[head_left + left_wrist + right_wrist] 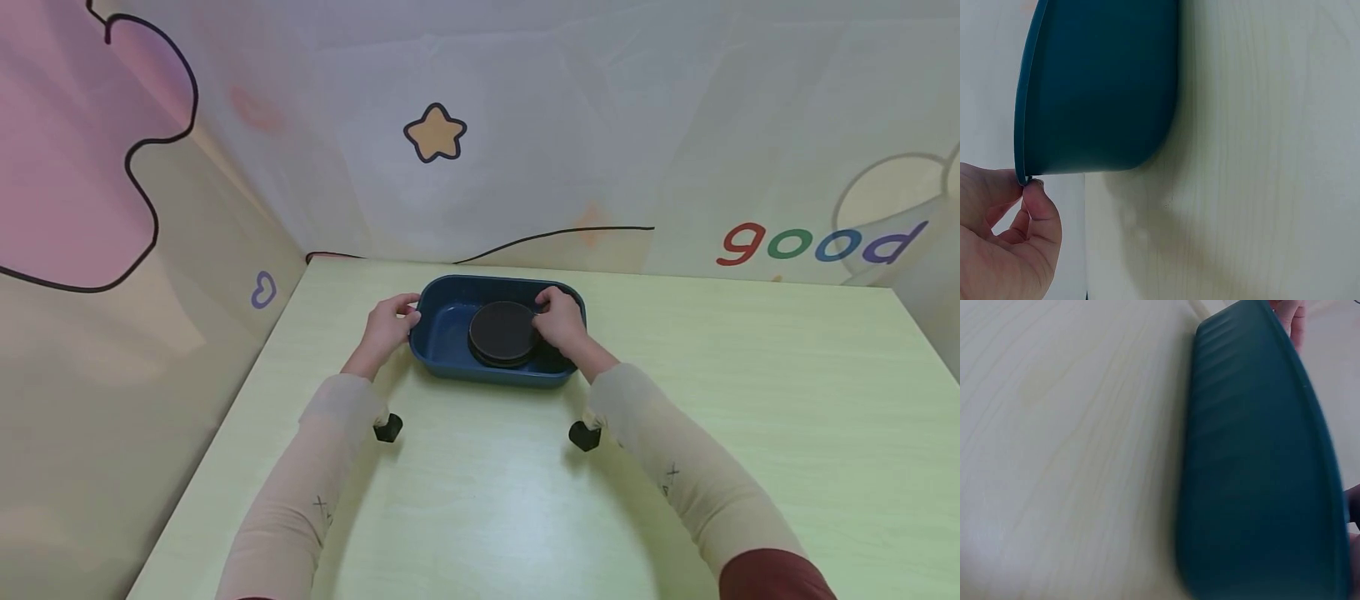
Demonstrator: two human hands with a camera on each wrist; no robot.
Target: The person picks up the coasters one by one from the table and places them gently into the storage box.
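Blue and deep-walled, the oblong tray [450, 333] sits on the pale green bench [750, 400] near its far edge, close to the corner where the printed backdrop walls meet. Inside it, toward its right half, lies a round black disc [502, 332], flat on the tray floor.

The person's left hand [386, 327] is at the tray's left end; in the left wrist view its thumb and curled fingers [1041, 212] pinch the thin rim, so that grip is clamped on the tray's edge. The right hand [561, 319] reaches over the tray's right rim, and its fingers curl onto the disc's right edge. The head view shows them touching the disc and bent round its side, so that grip is closed on the disc. The right wrist view shows mostly the tray's outer wall [1254, 487] standing on the bench, with a fingertip of the other hand [1294, 325] just past the far rim.

Both forearms wear beige sleeves [315, 475].
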